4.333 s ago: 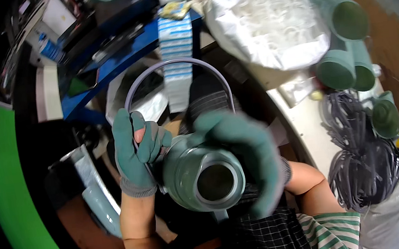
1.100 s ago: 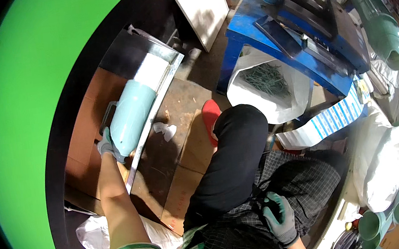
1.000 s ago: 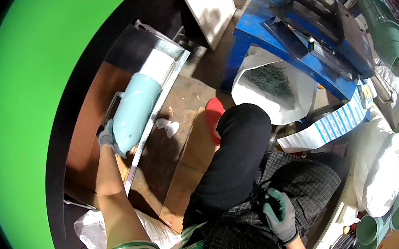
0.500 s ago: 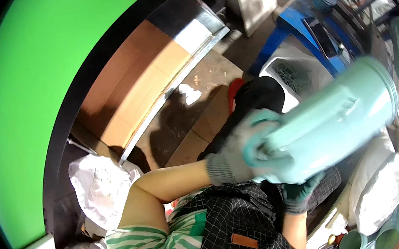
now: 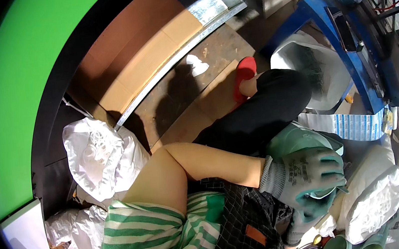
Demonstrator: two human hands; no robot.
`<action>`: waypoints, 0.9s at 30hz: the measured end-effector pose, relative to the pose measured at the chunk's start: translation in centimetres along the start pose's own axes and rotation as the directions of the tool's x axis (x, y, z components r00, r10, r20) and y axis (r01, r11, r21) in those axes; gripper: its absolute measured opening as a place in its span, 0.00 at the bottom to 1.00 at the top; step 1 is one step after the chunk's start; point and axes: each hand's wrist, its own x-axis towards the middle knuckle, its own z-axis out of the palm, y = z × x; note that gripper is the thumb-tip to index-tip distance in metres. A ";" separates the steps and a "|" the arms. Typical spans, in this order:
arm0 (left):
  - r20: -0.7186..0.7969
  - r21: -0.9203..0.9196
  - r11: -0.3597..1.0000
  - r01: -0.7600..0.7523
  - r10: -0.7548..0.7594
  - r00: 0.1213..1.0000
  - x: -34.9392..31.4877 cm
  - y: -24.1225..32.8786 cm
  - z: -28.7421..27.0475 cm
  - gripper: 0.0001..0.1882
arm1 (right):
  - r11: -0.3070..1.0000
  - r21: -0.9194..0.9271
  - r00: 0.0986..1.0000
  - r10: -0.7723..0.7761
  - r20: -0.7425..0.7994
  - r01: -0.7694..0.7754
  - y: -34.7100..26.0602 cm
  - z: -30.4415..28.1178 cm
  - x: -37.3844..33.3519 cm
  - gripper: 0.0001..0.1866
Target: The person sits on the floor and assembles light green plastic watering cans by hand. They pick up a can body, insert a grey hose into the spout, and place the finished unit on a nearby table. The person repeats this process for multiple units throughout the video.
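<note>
Fingers [image 5: 333, 178] of the left hand [image 5: 303, 174], which wears a grey knit glove with green on it, lie close together and bend over the end of a pale green, shiny, round-sided case [image 5: 292, 141], right of the middle of the frame, over the lap; the thumb is hidden. Just under it, the right hand [image 5: 305, 219], in a glove of the same kind, has its fingers curled, but I cannot tell what they pinch. The case looks hard and stiff, and I guess it is hollow and not too heavy. Its smooth skin may slip or scratch, so I would hold it round the fat sides, with one palm near each end. Near it are a black apron with thin white squares [image 5: 241, 214] at the bottom middle and a shiny white plastic bag [image 5: 371, 202] at the lower right. Farther off, a blue-and-white paper strip [image 5: 356, 125] hangs at the right, by a white sack [image 5: 336, 90]. Farthest are a blue metal bench [image 5: 317, 5] at the upper right and brown cardboard [image 5: 149, 45] at the upper left.
</note>
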 end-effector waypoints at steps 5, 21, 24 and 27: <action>0.178 0.313 0.946 -0.087 0.032 0.983 0.5 1.1 -2.0 0.28 | 0.977 0.209 0.991 -0.064 0.116 0.039 -1.6 3.3 2.7 0.33; 0.061 0.522 0.852 -0.044 0.014 0.998 -1.3 1.0 0.8 0.15 | 0.959 0.281 0.983 -0.076 0.169 0.026 -3.3 6.4 5.1 0.29; 0.151 0.513 0.856 0.071 -0.171 0.974 -0.4 2.4 -1.5 0.13 | 0.950 0.053 0.940 -0.314 0.136 0.309 -6.1 7.2 6.0 0.26; 0.181 0.455 0.887 0.081 -0.181 0.967 1.0 3.6 -2.0 0.17 | 0.910 0.110 0.895 -0.414 0.164 0.400 -5.1 5.4 7.0 0.28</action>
